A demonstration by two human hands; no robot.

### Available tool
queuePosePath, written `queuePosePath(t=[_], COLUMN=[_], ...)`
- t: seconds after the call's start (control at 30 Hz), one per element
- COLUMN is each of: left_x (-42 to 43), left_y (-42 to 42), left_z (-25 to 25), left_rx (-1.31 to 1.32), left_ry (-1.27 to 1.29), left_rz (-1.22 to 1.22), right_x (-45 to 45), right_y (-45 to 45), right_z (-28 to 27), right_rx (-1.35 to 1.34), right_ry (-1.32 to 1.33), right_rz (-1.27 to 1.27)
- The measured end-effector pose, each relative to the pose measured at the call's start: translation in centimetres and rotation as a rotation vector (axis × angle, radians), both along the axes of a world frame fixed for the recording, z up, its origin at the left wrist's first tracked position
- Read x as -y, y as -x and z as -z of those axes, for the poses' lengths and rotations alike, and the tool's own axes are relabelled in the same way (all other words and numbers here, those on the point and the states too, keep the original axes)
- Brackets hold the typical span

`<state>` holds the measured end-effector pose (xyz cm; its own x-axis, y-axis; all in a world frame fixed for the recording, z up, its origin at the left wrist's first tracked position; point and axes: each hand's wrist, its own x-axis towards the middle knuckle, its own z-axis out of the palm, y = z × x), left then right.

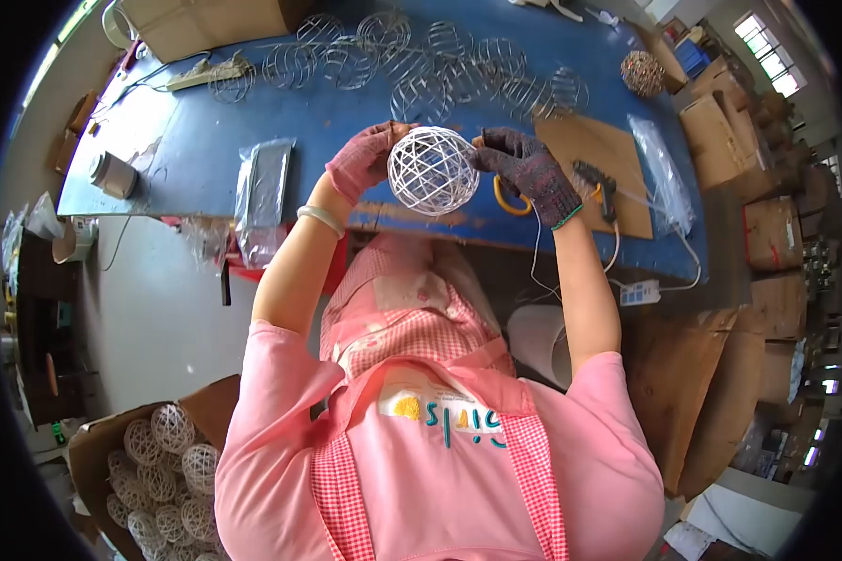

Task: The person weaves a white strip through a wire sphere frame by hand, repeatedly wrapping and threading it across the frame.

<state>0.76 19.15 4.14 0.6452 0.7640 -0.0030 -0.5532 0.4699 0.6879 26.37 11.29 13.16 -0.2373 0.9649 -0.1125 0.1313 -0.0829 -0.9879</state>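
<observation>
A white openwork ball (433, 171), woven from thin strands, is held up above the front edge of the blue table (192, 173). My left hand (370, 157), in a pink glove with bare fingertips, grips its upper left side. On the opposite side, my right hand (529, 168) in a dark knitted glove pinches the ball at its right edge. Yellow scissor-like handles (513, 196) show just under my right hand, their other end hidden. A dark glue gun (597, 185) lies to the right on a sheet of cardboard (617, 154).
Several wire ball frames (407, 64) lie across the table's far side. A brown ball (643, 73) sits at the far right. A cup-like container (112, 175) and a plastic-wrapped packet (265, 182) are on the left. A box of white balls (173, 428) stands lower left; a power strip (640, 293) hangs right.
</observation>
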Motion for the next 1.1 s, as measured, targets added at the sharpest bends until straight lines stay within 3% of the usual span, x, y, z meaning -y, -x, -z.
queuePosePath(t=[0.13,0.2,0.23,0.4,0.53,1.03,1.1], left_x=[-4.3,-6.2,-6.2,-8.1,-8.3,-6.5,-6.4], left_y=[-1.2,-1.4,-1.4,-1.3,-0.6,-0.9,-0.7], left_z=[0.5,0.9,0.0,-0.8,-1.4,-1.4,-1.1], left_rx=[0.06,0.061,0.049,-0.142,-0.169,-0.352,-0.331], left_ry=[-0.013,-0.06,-0.113,-0.065,-0.137,-0.024,-0.059], left_rz=[-0.08,-0.059,-0.033,-0.066,-0.071,-0.108,-0.096], right_x=[-4.2,-5.5,-5.9,-6.5,-7.1,-5.2,-5.2], right_y=[-2.0,-2.7,-2.6,-1.8,-2.0,-1.2,-0.7], right_z=[0.6,0.6,0.6,0.6,2.7,2.5,2.0], right_rx=[0.225,0.539,0.553,0.469,0.521,0.46,0.23], right_ry=[-0.086,-0.144,-0.133,-0.043,-0.026,-0.069,0.051], right_rz=[0.013,0.123,0.107,0.184,0.186,0.171,0.202])
